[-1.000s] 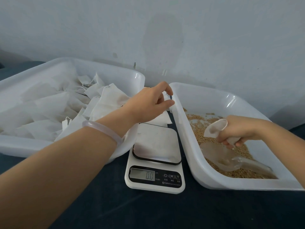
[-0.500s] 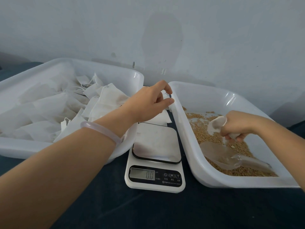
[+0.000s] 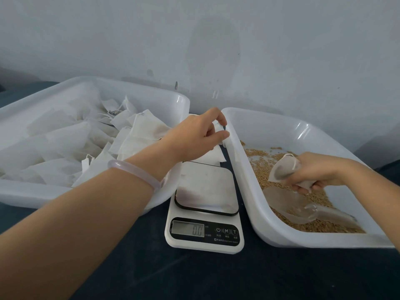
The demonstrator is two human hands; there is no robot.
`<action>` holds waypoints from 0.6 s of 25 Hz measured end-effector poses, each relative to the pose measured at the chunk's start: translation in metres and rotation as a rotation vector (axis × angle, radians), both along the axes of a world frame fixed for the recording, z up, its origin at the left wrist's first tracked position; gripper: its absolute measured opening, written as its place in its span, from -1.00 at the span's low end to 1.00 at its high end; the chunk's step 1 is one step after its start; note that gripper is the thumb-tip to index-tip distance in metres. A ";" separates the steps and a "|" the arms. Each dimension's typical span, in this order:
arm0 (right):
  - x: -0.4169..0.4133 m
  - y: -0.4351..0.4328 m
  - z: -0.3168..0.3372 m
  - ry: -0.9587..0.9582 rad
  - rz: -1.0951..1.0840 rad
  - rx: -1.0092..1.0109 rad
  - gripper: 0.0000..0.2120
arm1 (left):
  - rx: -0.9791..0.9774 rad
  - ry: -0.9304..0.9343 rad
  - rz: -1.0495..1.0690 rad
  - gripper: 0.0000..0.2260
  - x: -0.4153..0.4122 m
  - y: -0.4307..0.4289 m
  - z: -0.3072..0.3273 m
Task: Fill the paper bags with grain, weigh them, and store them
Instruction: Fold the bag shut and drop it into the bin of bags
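Observation:
My left hand (image 3: 199,139) reaches behind the scale (image 3: 204,213) and pinches the top of a stack of empty paper bags (image 3: 213,156) lying between the two tubs. My right hand (image 3: 313,172) hovers over the grain (image 3: 259,163) in the right white tub (image 3: 266,226), gripping a small open-mouthed paper bag (image 3: 281,172). A clear plastic scoop (image 3: 303,210) lies on the grain just below that hand. The scale's platform is bare and its display reads 0.0.
A large white tub (image 3: 32,191) on the left holds several filled paper bags (image 3: 138,131). Everything rests on a dark blue surface (image 3: 194,276). A pale wall stands close behind the tubs.
My right hand has lifted the small bag slightly up and back from the scoop. My left hand has stayed at the bag stack behind the scale.

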State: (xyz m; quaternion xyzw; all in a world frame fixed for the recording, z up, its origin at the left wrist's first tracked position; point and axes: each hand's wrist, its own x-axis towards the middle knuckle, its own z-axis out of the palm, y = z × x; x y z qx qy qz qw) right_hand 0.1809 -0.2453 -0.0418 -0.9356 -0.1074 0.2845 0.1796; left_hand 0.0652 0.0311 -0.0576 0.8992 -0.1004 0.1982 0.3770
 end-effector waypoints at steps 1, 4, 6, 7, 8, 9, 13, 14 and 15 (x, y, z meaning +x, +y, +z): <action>-0.001 -0.001 -0.001 0.016 0.009 0.034 -0.75 | 0.008 0.003 0.005 -0.92 0.000 0.000 0.000; -0.002 -0.003 -0.004 0.012 0.002 0.113 -0.64 | 0.011 0.008 0.015 -0.91 0.000 0.000 0.000; -0.001 -0.004 -0.006 -0.006 -0.005 0.155 -0.68 | 0.001 0.007 0.009 -0.91 0.001 0.000 0.000; 0.000 -0.004 -0.006 -0.032 -0.008 0.169 -0.72 | 0.003 0.008 0.007 -0.90 0.001 0.000 0.000; 0.001 -0.003 -0.006 -0.062 -0.006 0.175 -0.76 | 0.007 0.011 0.008 -0.90 0.001 0.000 -0.001; 0.002 -0.003 -0.005 -0.086 0.001 0.168 -0.78 | 0.010 0.016 0.008 -0.90 0.001 0.000 -0.001; 0.004 -0.002 -0.003 -0.168 0.040 0.073 -0.77 | 0.019 0.039 0.010 -0.91 0.001 0.000 -0.001; 0.006 -0.002 -0.003 -0.195 0.026 0.071 -0.76 | 0.025 0.044 0.012 -0.91 0.001 0.000 0.000; 0.007 -0.002 -0.003 -0.219 0.011 0.071 -0.74 | 0.026 0.049 0.012 -0.90 0.001 0.000 0.000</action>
